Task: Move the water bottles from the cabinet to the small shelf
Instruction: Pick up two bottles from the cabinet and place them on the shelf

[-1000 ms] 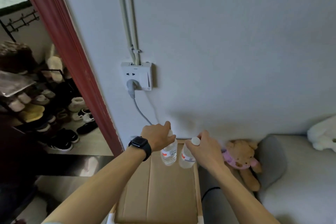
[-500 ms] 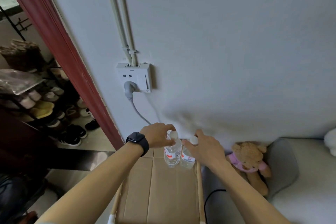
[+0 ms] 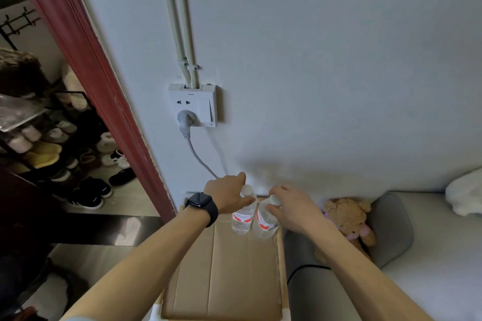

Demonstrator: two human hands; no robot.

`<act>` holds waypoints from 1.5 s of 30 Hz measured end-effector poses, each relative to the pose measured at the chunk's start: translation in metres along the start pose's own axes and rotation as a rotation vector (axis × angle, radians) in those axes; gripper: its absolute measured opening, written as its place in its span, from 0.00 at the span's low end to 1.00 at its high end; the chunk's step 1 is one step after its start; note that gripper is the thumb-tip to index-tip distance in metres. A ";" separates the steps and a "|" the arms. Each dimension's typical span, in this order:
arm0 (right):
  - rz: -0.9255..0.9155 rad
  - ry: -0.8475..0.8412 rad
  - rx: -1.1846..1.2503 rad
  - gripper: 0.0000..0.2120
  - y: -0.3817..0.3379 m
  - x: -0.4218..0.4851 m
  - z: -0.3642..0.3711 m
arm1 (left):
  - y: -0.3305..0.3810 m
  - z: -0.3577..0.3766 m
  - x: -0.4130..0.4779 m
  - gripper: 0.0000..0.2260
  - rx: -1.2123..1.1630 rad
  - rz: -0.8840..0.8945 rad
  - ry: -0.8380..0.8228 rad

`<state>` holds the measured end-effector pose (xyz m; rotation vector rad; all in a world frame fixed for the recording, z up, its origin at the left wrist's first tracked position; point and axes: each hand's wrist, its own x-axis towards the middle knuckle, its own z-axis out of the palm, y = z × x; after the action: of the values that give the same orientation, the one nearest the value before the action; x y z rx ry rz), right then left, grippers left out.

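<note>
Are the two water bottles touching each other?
Cannot tell. In the head view the left bottle and right bottle stand side by side, no clear gap or contact.

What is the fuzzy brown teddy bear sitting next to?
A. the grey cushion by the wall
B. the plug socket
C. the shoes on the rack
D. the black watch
A: the fuzzy brown teddy bear leans against the grey cushion at the foot of the wall, to the right of the two clear plastic water bottles, far from the shoes and the socket.

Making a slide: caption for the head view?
Both hands, left hand and right hand, grip two water bottles on a cardboard-topped shelf.
</note>
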<state>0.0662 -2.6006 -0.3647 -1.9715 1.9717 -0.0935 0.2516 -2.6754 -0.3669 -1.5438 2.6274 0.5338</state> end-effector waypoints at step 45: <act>0.038 0.092 0.251 0.17 0.014 -0.010 0.020 | -0.011 -0.003 -0.013 0.15 -0.179 0.135 -0.053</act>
<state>0.0579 -2.5865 -0.3854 -1.7976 1.9449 -0.4084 0.2681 -2.6705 -0.3640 -1.3783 2.7217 0.8290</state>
